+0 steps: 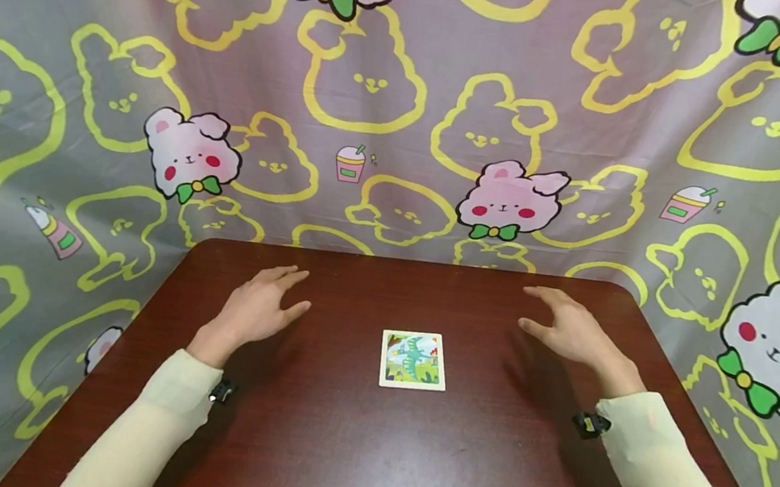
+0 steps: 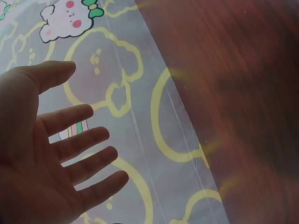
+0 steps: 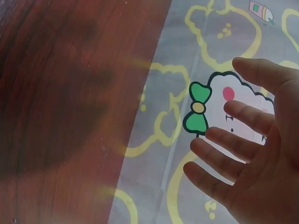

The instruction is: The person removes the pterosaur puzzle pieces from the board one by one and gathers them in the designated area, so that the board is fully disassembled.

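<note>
As a square picture card with a pale border and a teal dinosaur-like figure lies flat near the middle of a dark reddish-brown table, a person's left hand and right hand are raised on either side, both with fingers extended and spread, well apart from the card, which sits slightly nearer than the hands. Pale sleeves reach in from the near left and near right, while a gray curtain patterned with cartoon rabbits and yellow outlines hangs beyond the table's far edge.
</note>
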Motion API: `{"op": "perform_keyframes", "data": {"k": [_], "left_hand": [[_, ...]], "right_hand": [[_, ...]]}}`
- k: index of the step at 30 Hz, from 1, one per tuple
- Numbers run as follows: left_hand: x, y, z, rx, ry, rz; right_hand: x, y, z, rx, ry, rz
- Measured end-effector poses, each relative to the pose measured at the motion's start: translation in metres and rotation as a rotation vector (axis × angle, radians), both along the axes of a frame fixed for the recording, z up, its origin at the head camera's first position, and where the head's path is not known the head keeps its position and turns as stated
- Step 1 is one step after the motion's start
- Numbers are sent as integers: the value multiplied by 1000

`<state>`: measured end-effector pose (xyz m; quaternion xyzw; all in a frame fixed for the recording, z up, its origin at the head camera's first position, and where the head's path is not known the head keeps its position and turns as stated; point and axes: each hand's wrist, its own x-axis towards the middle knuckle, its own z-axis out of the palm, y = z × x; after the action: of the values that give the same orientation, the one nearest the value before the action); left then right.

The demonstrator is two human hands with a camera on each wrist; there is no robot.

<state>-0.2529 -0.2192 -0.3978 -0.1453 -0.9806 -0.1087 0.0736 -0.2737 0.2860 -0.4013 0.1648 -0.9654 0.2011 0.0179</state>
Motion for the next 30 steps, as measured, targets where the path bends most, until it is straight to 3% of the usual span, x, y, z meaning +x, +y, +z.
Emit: {"op": "perform_keyframes", "data": {"k": [7, 14, 30], "left_hand": [[8, 9, -4, 20, 48, -43], [12, 17, -6, 26, 99, -42], [26, 44, -20, 46, 113, -97]], "right_hand": [[-2, -6, -3, -38, 7, 15], [-6, -14, -7, -63, -13, 29], [-10, -34, -14, -127, -32, 62]]}}
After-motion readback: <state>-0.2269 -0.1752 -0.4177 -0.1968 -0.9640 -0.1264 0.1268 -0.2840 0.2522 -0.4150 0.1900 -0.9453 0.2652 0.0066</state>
